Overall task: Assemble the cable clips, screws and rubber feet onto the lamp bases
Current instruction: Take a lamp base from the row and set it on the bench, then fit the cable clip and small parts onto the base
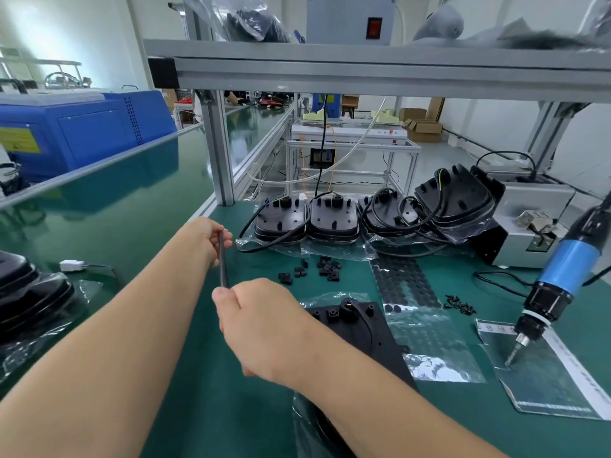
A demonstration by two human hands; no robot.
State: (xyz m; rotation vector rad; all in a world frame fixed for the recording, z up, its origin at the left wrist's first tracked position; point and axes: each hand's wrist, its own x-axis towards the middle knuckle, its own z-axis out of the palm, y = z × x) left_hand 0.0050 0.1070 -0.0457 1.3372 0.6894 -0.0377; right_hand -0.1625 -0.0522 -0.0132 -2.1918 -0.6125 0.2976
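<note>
Cable pulled taut over the working base

Both hands are up on the cable (224, 261): the left hand (206, 238) pinches its upper end between thumb and fingertips, the right hand (264, 328) is closed round the lower end, and the stretch between them runs straight above the green mat (205, 375). Under the right wrist lies the lamp base (357, 325) being worked on, still half in its bag. By my reading it's early going: loose cable clips (317, 267), the pile of screws (459, 305) and the rubber feet sheet (405, 282) all sit unused, and a row of waiting bases (334, 219) lines the back. The hanging screwdriver (555, 285) crowds the right side; the mat to the left gives room, up to the frame post (220, 160).
</note>
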